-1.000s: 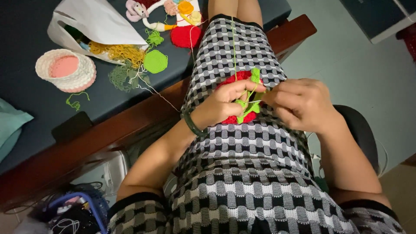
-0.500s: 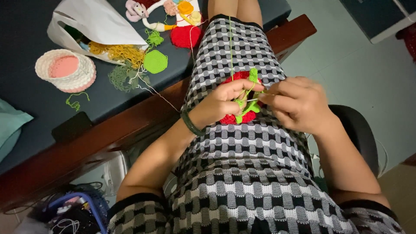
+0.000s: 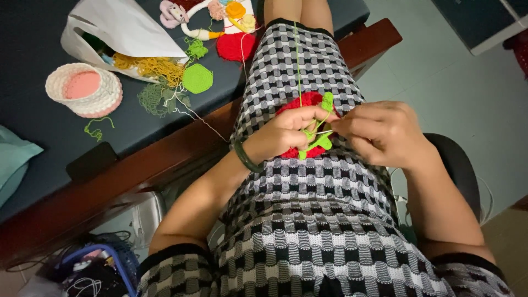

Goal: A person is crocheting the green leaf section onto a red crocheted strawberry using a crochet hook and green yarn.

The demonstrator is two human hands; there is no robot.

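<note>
I look at the red crochet piece [image 3: 308, 102] on the lap and tell everything from there. Far to its left, on the dark counter [image 3: 33, 66], sits a small white and pink basket [image 3: 83, 88], and nearer to the red piece lies a flat green circle [image 3: 197, 78].

A second ago the two hands were a bit lower and closer to the body. Now they have come up a little, and the green leaf part [image 3: 319, 140] has turned, so more of it shows under the thumb. I think the green stitching around the red piece is going on, loop by loop.

My left hand [image 3: 286, 135] lies right on the red piece, fingers curled, pinching the green part against it. A dark bangle [image 3: 246, 158] is on that wrist. A thin green yarn [image 3: 297, 60] runs up from the piece along the lap.

My right hand [image 3: 385, 135] is just to the right of the red piece, fingers pressed together in a pinch, touching the left fingertips. I cannot see a hook in it.
</note>
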